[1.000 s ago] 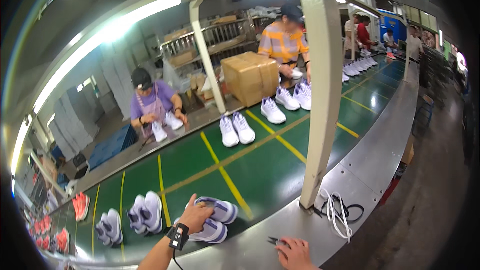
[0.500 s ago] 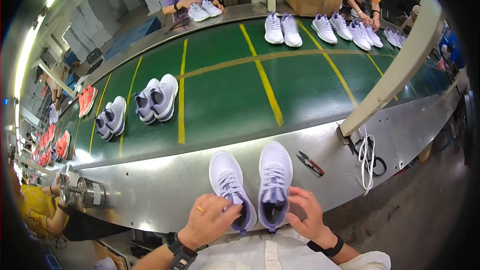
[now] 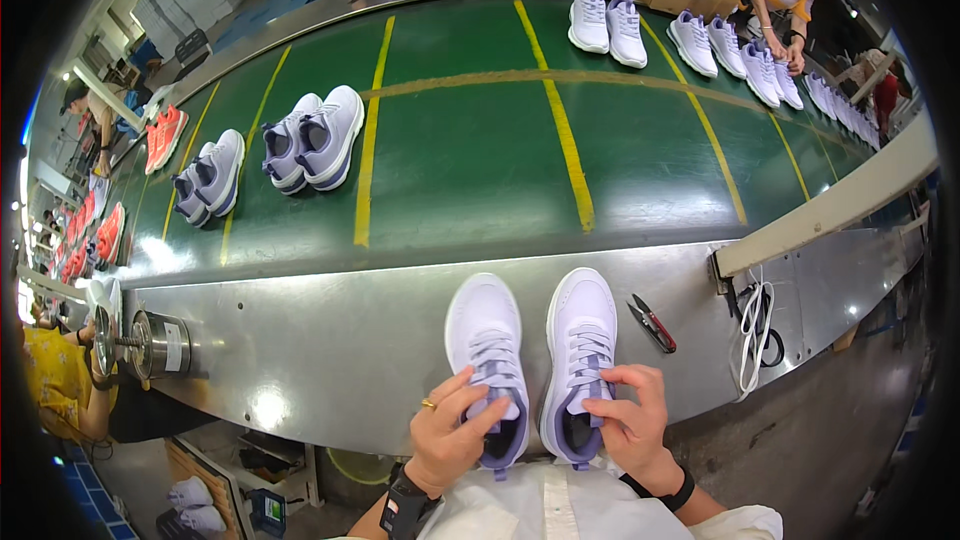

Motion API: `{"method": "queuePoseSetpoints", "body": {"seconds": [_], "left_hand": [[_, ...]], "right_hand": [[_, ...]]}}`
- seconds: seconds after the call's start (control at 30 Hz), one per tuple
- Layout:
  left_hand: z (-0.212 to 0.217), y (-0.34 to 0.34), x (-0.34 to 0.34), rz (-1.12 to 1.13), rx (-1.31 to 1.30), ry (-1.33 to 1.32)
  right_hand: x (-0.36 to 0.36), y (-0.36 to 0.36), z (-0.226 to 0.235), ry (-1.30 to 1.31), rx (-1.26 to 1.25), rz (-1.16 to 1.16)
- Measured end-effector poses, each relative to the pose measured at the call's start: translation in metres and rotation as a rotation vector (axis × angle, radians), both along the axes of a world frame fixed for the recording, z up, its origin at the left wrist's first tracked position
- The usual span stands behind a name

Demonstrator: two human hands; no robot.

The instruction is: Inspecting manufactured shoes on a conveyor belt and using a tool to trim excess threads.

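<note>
Two pale lilac sneakers stand side by side in front of me, toes pointing away. On the left sneaker (image 3: 484, 325), my left hand (image 3: 450, 435), with a ring on one finger, has its thumb and fingers closed on the tongue below the laces. My right hand (image 3: 635, 425) pinches the tongue of the right sneaker (image 3: 583, 320) between thumb and fingers at its right side. Both shoes are laced, with darker purple collars and heel loops. Thread snips (image 3: 652, 324) with red-and-black handles lie right of the shoes.
Beyond the metal ledge (image 3: 330, 330) runs a green conveyor belt (image 3: 460, 160) with yellow stripes, carrying purple-grey sneakers (image 3: 315, 140) and white sneakers (image 3: 608, 28). A white cord (image 3: 757, 330) hangs by a post (image 3: 830, 210) at right. A metal canister (image 3: 160, 343) stands left. Co-workers handle shoes across the belt.
Both hands have moved from the shoe collars up to the tongues; the right fingers have closed there. My view has shifted. Across the belt, a co-worker has lifted a pair of white shoes.
</note>
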State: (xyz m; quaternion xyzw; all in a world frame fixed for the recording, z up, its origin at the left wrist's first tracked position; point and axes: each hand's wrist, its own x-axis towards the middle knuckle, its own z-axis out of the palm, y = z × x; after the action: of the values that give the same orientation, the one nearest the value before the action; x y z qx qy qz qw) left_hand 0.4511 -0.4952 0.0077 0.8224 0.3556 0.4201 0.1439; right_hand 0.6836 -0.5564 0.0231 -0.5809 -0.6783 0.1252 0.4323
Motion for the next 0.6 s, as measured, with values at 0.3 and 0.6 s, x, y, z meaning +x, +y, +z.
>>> {"method": "queuePoseSetpoints", "body": {"seconds": [0.3,0.6], "left_hand": [[0.018,0.016,0.008,-0.044,-0.032,0.182],[0.006,0.021,0.006,-0.22,0.037,0.145]], "right_hand": [[-0.002,0.0,-0.012,-0.009,0.001,-0.066],[0.0,-0.001,-0.014,0.007,-0.014,-0.057]]}}
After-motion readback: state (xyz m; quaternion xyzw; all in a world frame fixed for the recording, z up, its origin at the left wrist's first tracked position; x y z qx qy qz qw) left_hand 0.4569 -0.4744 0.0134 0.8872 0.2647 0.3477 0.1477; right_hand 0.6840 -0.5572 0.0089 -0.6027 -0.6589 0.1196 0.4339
